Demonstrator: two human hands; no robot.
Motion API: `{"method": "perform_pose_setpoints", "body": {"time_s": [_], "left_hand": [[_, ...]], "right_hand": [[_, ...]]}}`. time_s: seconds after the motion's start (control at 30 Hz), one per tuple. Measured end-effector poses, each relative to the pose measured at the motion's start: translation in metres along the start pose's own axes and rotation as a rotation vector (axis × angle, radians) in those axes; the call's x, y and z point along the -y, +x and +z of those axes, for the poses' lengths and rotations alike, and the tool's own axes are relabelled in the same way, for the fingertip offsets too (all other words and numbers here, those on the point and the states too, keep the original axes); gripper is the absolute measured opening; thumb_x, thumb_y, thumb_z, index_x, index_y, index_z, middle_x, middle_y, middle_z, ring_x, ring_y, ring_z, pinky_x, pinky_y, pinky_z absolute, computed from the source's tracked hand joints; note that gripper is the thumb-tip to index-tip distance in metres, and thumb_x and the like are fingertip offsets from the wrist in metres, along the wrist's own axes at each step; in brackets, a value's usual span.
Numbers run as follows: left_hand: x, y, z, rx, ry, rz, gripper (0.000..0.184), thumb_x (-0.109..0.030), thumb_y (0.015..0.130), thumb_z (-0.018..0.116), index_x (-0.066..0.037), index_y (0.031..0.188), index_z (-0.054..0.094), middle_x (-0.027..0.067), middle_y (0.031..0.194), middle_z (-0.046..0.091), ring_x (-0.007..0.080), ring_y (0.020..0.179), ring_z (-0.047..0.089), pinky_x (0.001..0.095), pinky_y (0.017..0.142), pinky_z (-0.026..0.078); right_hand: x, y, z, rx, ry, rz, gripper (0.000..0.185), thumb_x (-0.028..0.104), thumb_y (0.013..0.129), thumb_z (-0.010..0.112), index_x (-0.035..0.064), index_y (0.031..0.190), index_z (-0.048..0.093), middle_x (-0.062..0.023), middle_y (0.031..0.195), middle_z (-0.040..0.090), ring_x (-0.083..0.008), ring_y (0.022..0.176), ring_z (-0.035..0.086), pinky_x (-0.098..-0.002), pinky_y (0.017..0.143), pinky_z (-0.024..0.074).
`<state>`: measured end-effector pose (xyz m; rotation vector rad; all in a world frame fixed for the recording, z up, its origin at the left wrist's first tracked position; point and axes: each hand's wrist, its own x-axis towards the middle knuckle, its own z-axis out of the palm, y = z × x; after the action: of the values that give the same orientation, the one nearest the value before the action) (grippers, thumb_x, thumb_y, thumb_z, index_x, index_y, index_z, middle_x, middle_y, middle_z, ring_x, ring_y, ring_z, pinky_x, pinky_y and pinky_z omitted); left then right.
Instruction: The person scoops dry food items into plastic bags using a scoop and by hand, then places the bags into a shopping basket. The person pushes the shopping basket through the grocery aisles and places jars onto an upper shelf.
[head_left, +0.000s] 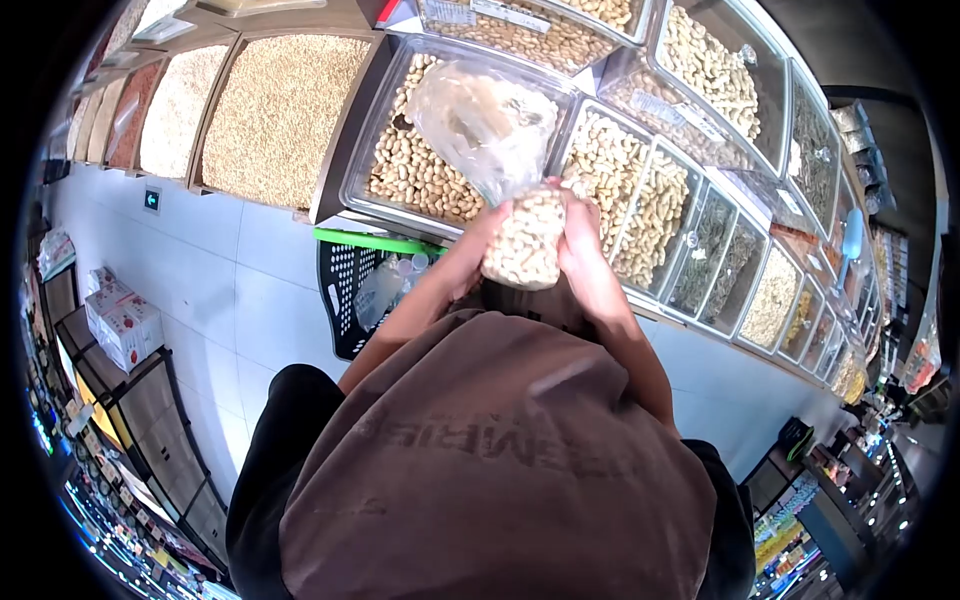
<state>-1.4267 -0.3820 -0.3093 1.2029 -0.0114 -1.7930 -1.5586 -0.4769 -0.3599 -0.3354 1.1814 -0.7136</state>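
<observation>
A clear plastic bag [525, 240] filled with pale, shelled-looking or in-shell nuts hangs between my two hands; the exact kind of nut is hard to make out. My left hand [484, 238] grips the bag's left side, while my right hand [579, 235] presses against its right side and top. Fingers of both hands are partly hidden behind the bag. The loose, puffed-out plastic of a bag [485, 115] spreads over an open bin [355, 195] of light brown nuts just beyond my hands.
Below the counter at my left stands a black shopping basket [340, 300] with a green handle and clear plastic items inside. Bins of peanuts [650, 215] extend right, grain bins [285, 110] left. A blue scoop [852, 235] and stacked cartons [125, 320] lie farther off.
</observation>
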Motion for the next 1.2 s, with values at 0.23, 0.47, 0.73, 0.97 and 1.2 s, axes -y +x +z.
{"method": "perform_pose_setpoints", "body": {"time_s": [0.23,0.47,0.73,0.97,1.2], "left_hand": [[0.008,0.015,-0.030,0.287,-0.533,-0.050,0.058,-0.041,0.100,0.042,0.000,0.141,0.043,0.0175,0.135,0.057,0.0284,0.121,0.060,0.0426,0.101,0.052],[-0.008,-0.011,-0.052,0.028,-0.622,-0.127,0.059,-0.041,0.098,0.048,0.000,0.141,0.040,0.0250,0.133,0.055,0.0345,0.118,0.060,0.0424,0.089,0.054],[-0.047,-0.004,-0.060,-0.549,1.265,0.846,0.063,-0.034,0.085,0.073,0.000,0.134,0.052,0.0221,0.116,0.058,0.0292,0.093,0.065,0.0384,0.080,0.054],[-0.035,0.062,-0.062,-0.307,1.692,0.869,0.043,-0.038,0.090,0.066,-0.003,0.114,0.056,0.0191,0.103,0.059,0.0374,0.093,0.064,0.0451,0.077,0.054],[-0.032,0.087,-0.058,-0.128,1.931,0.848,0.043,-0.045,0.096,0.050,-0.008,0.117,0.050,0.0190,0.104,0.065,0.0372,0.085,0.067,0.0485,0.072,0.054]], "right_hand": [[0.021,-0.005,0.027,0.026,-0.504,-0.279,0.029,0.007,0.094,0.062,-0.0062,0.119,0.055,-0.0134,0.100,0.067,-0.0165,0.085,0.064,-0.0288,0.075,0.0524],[0.035,0.018,0.011,0.243,-0.648,-0.348,0.019,0.008,0.094,0.062,-0.0036,0.108,0.056,-0.0095,0.096,0.064,-0.0137,0.080,0.064,-0.0261,0.066,0.0515],[0.046,0.041,0.033,0.227,-1.386,-0.840,0.050,-0.003,0.091,0.048,-0.0023,0.141,0.043,-0.0281,0.129,0.055,-0.0352,0.103,0.066,-0.0426,0.090,0.0546],[0.035,0.069,0.050,0.444,-2.210,-0.850,0.027,-0.007,0.080,0.055,-0.0019,0.101,0.071,-0.0227,0.106,0.069,-0.0337,0.096,0.070,-0.0423,0.082,0.0579],[0.022,0.067,0.050,0.495,-2.420,-1.093,0.014,0.006,0.081,0.062,0.0096,0.084,0.076,-0.0099,0.088,0.075,-0.0236,0.086,0.073,-0.0350,0.072,0.0584]]}}
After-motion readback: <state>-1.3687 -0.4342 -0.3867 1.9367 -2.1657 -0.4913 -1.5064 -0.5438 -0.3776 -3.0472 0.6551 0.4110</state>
